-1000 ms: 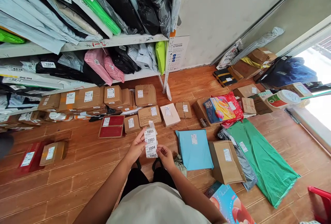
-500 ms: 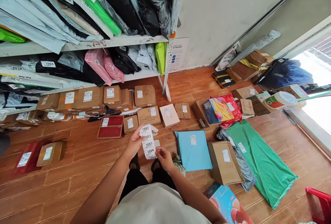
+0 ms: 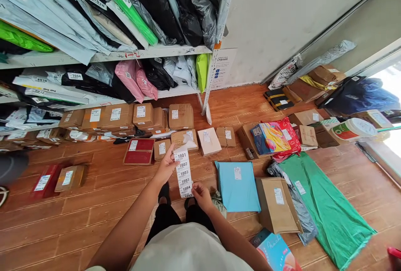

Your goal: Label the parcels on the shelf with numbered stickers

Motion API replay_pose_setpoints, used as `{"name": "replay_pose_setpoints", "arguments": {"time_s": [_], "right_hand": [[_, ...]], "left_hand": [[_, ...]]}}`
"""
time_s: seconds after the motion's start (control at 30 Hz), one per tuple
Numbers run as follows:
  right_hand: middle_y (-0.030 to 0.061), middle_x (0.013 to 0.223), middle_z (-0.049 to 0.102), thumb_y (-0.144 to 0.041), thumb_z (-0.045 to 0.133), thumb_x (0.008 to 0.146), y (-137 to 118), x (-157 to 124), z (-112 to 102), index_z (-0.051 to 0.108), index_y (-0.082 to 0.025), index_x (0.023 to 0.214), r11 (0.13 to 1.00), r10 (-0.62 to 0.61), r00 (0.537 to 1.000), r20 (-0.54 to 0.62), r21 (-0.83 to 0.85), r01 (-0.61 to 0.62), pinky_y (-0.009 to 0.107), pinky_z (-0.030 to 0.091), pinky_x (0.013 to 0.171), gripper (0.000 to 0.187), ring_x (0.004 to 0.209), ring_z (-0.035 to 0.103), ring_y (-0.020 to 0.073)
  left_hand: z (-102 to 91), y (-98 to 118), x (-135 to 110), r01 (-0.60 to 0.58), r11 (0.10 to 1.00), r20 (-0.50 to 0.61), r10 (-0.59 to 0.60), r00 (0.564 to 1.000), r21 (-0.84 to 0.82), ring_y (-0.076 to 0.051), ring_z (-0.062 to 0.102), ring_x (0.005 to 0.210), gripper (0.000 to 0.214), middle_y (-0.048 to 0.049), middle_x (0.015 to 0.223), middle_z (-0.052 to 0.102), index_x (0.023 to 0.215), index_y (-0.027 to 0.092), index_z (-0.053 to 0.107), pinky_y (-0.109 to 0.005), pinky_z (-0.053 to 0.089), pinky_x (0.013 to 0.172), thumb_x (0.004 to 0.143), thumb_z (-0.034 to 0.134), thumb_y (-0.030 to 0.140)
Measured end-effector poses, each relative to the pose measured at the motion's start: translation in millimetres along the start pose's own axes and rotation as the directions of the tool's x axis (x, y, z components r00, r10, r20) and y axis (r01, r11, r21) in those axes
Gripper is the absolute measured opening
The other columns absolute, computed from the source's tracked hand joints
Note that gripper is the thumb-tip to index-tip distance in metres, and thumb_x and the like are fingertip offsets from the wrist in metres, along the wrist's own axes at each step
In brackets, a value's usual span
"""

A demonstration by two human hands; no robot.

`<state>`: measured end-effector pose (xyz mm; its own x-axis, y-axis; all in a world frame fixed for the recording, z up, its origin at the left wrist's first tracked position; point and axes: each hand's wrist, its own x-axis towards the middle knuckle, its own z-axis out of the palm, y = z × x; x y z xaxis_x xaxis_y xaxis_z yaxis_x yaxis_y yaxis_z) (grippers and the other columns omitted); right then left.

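Observation:
A strip of white number labels [image 3: 184,174], printed 1001 at the top down to 1005, hangs in front of me. My left hand [image 3: 168,165] pinches its upper left edge. Lower down, my right hand [image 3: 202,194] grips its right edge near the 1004 label, with fingers and thumb closed on the paper. Behind the strip's top lies a brown box [image 3: 190,138] on the wooden floor. A pale pink box [image 3: 209,142] and a light blue parcel [image 3: 238,187] lie to the right of my hands.
Shelving [image 3: 156,52] with bagged parcels stands ahead to the left. Boxes line the floor beneath it. On the right lie an open-edged carton [image 3: 277,206], a long green parcel [image 3: 326,208] and a white tub [image 3: 354,132]. A red box [image 3: 45,182] sits at far left.
More of the strip shows between my hands, now with 1001 at its top. My view has shifted slightly to the left. The parcels stay in place.

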<state>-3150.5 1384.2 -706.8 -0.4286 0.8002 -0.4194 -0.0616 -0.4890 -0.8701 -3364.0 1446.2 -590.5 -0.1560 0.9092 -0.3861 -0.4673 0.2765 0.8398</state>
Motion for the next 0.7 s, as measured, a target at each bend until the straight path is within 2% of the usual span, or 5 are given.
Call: {"name": "replay_pose_setpoints", "arguments": {"time_s": [0.17, 0.37, 0.43, 0.53, 0.7], "right_hand": [[0.0039, 0.078, 0.071, -0.05, 0.08, 0.071, -5.9, 1.5, -2.1, 0.068, -0.02, 0.08, 1.0, 0.016, 0.999, 0.028, 0.022, -0.017, 0.034, 0.055, 0.074, 0.033, 0.073, 0.066, 0.0193], [0.0057, 0.095, 0.075, -0.047, 0.081, 0.072, -38.7, 34.6, 12.6, 0.069, -0.021, 0.102, 0.993, 0.014, 0.996, 0.086, 0.117, -0.024, 0.037, 0.055, 0.085, 0.041, 0.087, 0.07, 0.0208], [0.0049, 0.093, 0.076, -0.051, 0.079, 0.074, -51.0, 52.6, 23.3, 0.07, -0.022, 0.101, 0.987, 0.008, 0.997, 0.079, 0.159, -0.02, 0.038, 0.056, 0.084, 0.041, 0.085, 0.071, 0.0209], [0.0036, 0.086, 0.076, -0.053, 0.078, 0.073, -65.2, 77.3, 39.8, 0.071, -0.021, 0.094, 0.979, 0.009, 0.999, 0.05, 0.204, -0.019, 0.036, 0.056, 0.078, 0.039, 0.077, 0.07, 0.0206], [0.0033, 0.082, 0.075, -0.051, 0.078, 0.073, -74.4, 112.2, 62.0, 0.071, -0.019, 0.094, 0.968, 0.058, 0.998, -0.028, 0.247, -0.05, 0.031, 0.055, 0.064, 0.039, 0.067, 0.068, 0.0179]], "left_hand": [[0.3, 1.4, 3.8, 0.017, 0.998, -0.01, -0.017, 1.0, -0.064, -0.02, 0.062, 0.113, 0.102, -0.0076, 0.127, 0.066, 0.158, 0.031, 0.014, -0.029, 0.049, 0.093, 0.078, 0.076, 0.023], [-3.3, -3.0, 16.9, 0.091, 0.992, -0.014, -0.092, 0.996, -0.089, -0.017, 0.066, 0.091, 0.087, -0.0079, 0.111, 0.071, 0.153, 0.024, 0.034, -0.027, 0.052, 0.08, 0.077, 0.077, 0.022], [-7.9, -4.9, 24.3, 0.091, 0.992, -0.03, -0.094, 0.995, -0.091, -0.015, 0.066, 0.087, 0.081, -0.0063, 0.107, 0.071, 0.152, 0.025, 0.036, -0.026, 0.052, 0.079, 0.08, 0.075, 0.026], [-19.2, -4.4, 34.0, 0.125, 0.989, -0.008, -0.126, 0.992, -0.079, -0.017, 0.066, 0.092, 0.075, -0.0063, 0.108, 0.071, 0.151, 0.025, 0.038, -0.028, 0.052, 0.083, 0.084, 0.072, 0.033], [-54.4, 2.1, 48.9, 0.265, 0.964, 0.134, -0.266, 0.955, 0.02, -0.022, 0.067, 0.098, 0.074, -0.0126, 0.118, 0.069, 0.144, 0.02, 0.048, -0.032, 0.052, 0.086, 0.077, 0.078, 0.026]]}}
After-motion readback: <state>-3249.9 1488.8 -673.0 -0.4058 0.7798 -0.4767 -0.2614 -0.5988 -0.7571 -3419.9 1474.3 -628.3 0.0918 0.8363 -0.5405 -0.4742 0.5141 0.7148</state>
